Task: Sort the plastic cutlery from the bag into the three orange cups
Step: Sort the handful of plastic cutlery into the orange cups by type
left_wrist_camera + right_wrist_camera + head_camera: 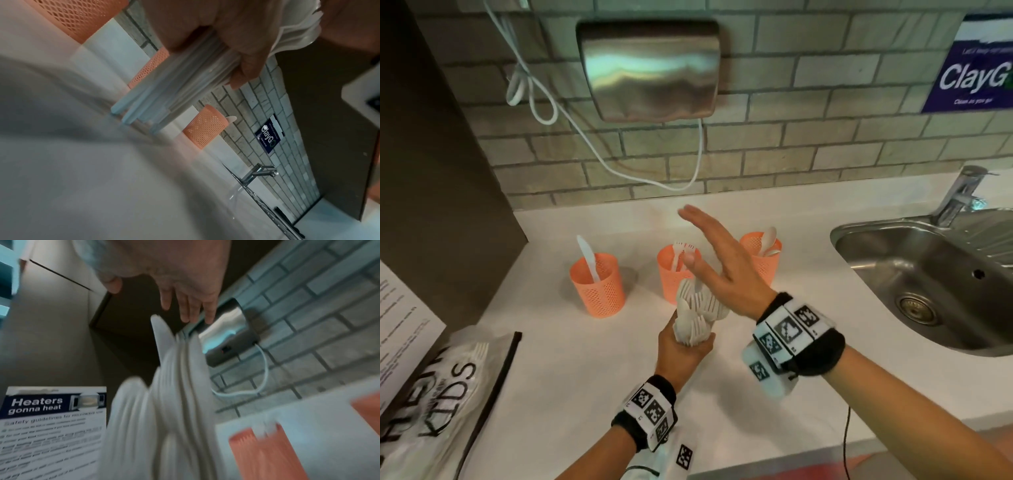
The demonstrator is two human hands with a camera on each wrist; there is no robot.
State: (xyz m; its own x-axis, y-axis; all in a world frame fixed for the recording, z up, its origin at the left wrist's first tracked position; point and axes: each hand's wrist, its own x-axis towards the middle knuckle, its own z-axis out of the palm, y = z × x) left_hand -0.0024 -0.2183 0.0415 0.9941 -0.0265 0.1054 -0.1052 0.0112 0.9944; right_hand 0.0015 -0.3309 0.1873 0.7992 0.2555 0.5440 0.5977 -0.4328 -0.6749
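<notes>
**Head view: sorting barely begun, a full bundle in hand**

Head view shows the left hand [683, 346] gripping a bundle of white plastic cutlery [697, 315] upright, handle ends on the surface [592, 370]. The right hand [717, 260] hovers just above it, fingers straight and spread, holding nothing. Left cup [597, 286] holds one knife, middle cup [674, 274] a few forks, right cup [763, 257] spoons. More cutlery seems to remain in the bag [448, 387] at near left, so most sorting looks undone.
</notes>
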